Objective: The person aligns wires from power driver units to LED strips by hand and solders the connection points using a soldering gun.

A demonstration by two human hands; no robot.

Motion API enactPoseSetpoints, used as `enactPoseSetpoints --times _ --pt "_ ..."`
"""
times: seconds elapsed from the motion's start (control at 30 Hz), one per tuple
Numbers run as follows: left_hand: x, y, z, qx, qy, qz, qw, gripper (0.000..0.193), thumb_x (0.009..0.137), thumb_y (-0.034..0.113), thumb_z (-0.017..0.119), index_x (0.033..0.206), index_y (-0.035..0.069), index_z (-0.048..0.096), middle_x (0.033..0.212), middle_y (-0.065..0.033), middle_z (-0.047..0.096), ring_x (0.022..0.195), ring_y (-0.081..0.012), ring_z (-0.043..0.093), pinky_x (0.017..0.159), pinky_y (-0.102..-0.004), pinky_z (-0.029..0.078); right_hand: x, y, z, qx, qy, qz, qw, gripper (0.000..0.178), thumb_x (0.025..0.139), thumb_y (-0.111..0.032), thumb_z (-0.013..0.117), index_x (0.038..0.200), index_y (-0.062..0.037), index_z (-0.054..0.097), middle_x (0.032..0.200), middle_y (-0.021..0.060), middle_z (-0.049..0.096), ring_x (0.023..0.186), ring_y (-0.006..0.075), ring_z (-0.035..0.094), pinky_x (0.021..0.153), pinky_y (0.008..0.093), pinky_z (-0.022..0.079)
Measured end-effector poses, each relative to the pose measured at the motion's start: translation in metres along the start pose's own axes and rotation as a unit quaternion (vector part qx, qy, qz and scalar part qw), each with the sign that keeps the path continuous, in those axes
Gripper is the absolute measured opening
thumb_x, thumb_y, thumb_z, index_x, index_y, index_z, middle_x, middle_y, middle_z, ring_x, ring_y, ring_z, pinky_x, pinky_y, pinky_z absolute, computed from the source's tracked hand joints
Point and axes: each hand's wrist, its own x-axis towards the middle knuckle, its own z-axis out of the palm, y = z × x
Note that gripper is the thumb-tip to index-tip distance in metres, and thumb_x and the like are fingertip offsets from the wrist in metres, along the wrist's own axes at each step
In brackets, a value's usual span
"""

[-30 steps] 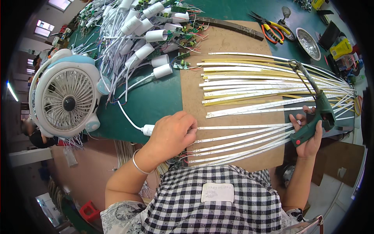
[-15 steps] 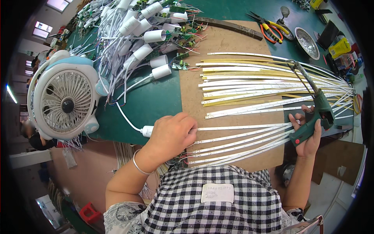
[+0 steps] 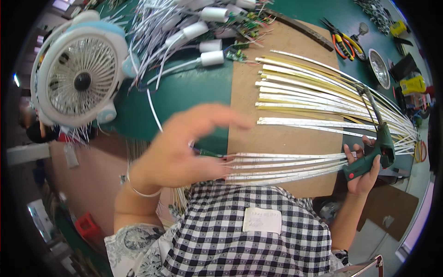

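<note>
My left hand (image 3: 182,147), smeared by motion, hovers over the table's near edge with thumb and forefinger spread apart, holding nothing I can see. Beside it a small green circuit board (image 3: 208,153) and thin wires lie at the left ends of several white LED strips (image 3: 286,165). A white cable (image 3: 153,110) runs down behind this hand, which hides its end. On the right, my right hand (image 3: 362,183) is wrapped round a green soldering gun (image 3: 386,143) with a red button and a long metal tip. The strips' right ends reach this hand.
More white and yellow LED strips (image 3: 314,101) fan over a brown board (image 3: 290,138). White lamp caps (image 3: 212,58) with cables are heaped at the far left, near a fan (image 3: 82,81). Pliers (image 3: 344,45), a metal bowl (image 3: 379,68) and a dark bar (image 3: 302,30) lie farther back.
My left hand has opened from a pinch at a strip's end and moved left. The near strips lie closer together. My right hand still holds the soldering gun; the whole view has shifted.
</note>
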Motion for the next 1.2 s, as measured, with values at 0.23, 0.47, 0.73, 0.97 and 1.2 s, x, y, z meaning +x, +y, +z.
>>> enactPoseSetpoints --times 0.23,0.47,0.73,0.97,1.2 --pt "0.009 0.027 0.037 -0.345 -0.117 0.314 0.877 0.092 0.08 0.077 0.033 0.138 0.006 0.021 0.118 -0.0198 0.055 0.113 -0.0394 0.051 0.095 -0.044 0.04 -0.005 0.0 -0.002 -0.029 0.101 0.022 0.994 0.049 0.096 -0.036 0.046 0.134 -0.0074 0.035 0.129 0.0154 0.045 0.103 0.0252 0.056 0.103 0.0558 0.039" --pt "-0.005 0.043 0.071 -0.349 -0.126 0.32 0.871 0.075 0.077 0.068 0.042 0.127 0.013 0.031 0.116 -0.0113 0.056 0.113 -0.0342 0.048 0.094 -0.043 0.038 -0.001 0.004 -0.012 -0.002 0.026 -0.006 1.0 0.048 0.096 -0.035 0.046 0.134 -0.0066 0.035 0.129 0.0176 0.045 0.104 0.0263 0.055 0.103 0.0573 0.037" --pt "-0.009 0.041 0.081 -0.356 -0.133 0.316 0.869 0.055 0.075 0.059 0.052 0.113 0.02 0.042 0.113 -0.0017 0.056 0.113 -0.0283 0.045 0.093 -0.0419 0.035 -0.002 0.005 -0.008 -0.004 0.04 -0.011 0.999 0.047 0.095 -0.035 0.048 0.132 -0.0067 0.037 0.128 0.0174 0.046 0.103 0.0263 0.056 0.103 0.0574 0.037" --pt "-0.008 0.045 0.078 -0.369 -0.077 0.305 0.874 0.039 0.072 0.051 0.062 0.101 0.027 0.052 0.111 0.0067 0.056 0.113 -0.0231 0.043 0.092 -0.0409 0.032 -0.002 0.006 -0.008 -0.002 0.036 -0.014 0.999 0.047 0.096 -0.035 0.047 0.132 -0.0071 0.037 0.127 0.017 0.047 0.102 0.0255 0.056 0.103 0.0562 0.038" --pt "-0.004 0.047 0.077 -0.391 0.056 0.275 0.877 0.023 0.07 0.042 0.071 0.089 0.033 0.062 0.108 0.0152 0.057 0.113 -0.0179 0.04 0.091 -0.0399 0.029 -0.003 0.007 -0.007 0.003 0.029 -0.019 0.999 0.046 0.097 -0.035 0.045 0.133 -0.0069 0.037 0.127 0.0172 0.047 0.102 0.0251 0.057 0.102 0.0555 0.039"
